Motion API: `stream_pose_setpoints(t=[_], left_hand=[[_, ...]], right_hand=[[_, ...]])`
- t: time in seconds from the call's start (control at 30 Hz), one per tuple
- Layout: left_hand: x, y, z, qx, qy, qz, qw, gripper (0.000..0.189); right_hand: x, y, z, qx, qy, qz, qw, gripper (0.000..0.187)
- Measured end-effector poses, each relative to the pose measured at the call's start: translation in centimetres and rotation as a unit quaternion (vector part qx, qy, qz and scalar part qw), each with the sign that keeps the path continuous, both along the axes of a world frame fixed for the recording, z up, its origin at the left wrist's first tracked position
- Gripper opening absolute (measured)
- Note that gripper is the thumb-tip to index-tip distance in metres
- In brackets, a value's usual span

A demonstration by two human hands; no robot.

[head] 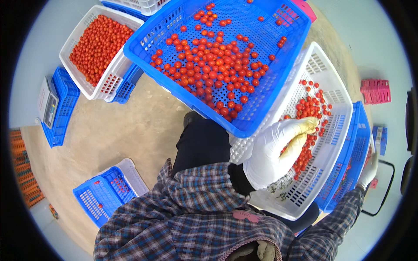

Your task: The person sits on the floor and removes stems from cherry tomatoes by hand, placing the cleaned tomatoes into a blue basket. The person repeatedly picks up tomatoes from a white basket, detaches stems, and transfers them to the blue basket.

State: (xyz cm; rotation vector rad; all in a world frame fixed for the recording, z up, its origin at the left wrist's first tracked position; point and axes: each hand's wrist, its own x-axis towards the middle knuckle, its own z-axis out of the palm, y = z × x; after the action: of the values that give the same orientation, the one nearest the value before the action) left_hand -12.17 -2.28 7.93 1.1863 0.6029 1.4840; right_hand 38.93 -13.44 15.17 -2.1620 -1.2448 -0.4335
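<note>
My left hand [277,150], in a white glove with yellow-stained fingertips, is above a white perforated plastic crate [326,163]. Its fingers curl close to the cherry tomatoes [305,156] in that crate; whether one is gripped cannot be seen. Small green stems [279,191] lie on the crate's near floor. Far to the right, my right hand [369,171], also white-gloved, is beside stacked blue crates [347,163]. Small and partly cut off from sight, its fingers do not show clearly. Ahead of me, a large blue crate [248,129] holds many loose red cherry tomatoes [212,62].
At upper left, a white crate [107,80] full of cherry tomatoes stands on blue crates. A digital scale [49,104] rests on another blue crate [62,120]. Lower left, a blue crate [93,199] holds a few tomatoes. Pink crates [375,91] stand by the right wall.
</note>
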Motion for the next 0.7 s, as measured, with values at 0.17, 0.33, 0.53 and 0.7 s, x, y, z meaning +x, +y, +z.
stream_pose_setpoints(t=[0.17,0.33,0.53,0.7], left_hand=[[1.8,-1.2,-0.6,0.123,0.166,0.012,0.978,0.024],[5.9,-2.2,-2.2,-0.006,0.141,-0.03,0.99,0.023],[11.4,-3.3,-3.7,0.136,0.431,-0.199,0.869,0.026],[15.4,-3.3,-1.0,0.357,0.504,-0.191,0.763,0.027]], right_hand=[[8.6,-11.9,-2.4,-0.323,-0.061,-0.217,0.919,0.033],[1.5,-11.4,-6.2,0.034,0.152,-0.077,0.985,0.033],[-10.2,-7.9,-7.9,-0.023,0.207,0.037,0.977,0.033],[-9.8,-7.9,-8.3,-0.125,0.168,0.095,0.973,0.035]])
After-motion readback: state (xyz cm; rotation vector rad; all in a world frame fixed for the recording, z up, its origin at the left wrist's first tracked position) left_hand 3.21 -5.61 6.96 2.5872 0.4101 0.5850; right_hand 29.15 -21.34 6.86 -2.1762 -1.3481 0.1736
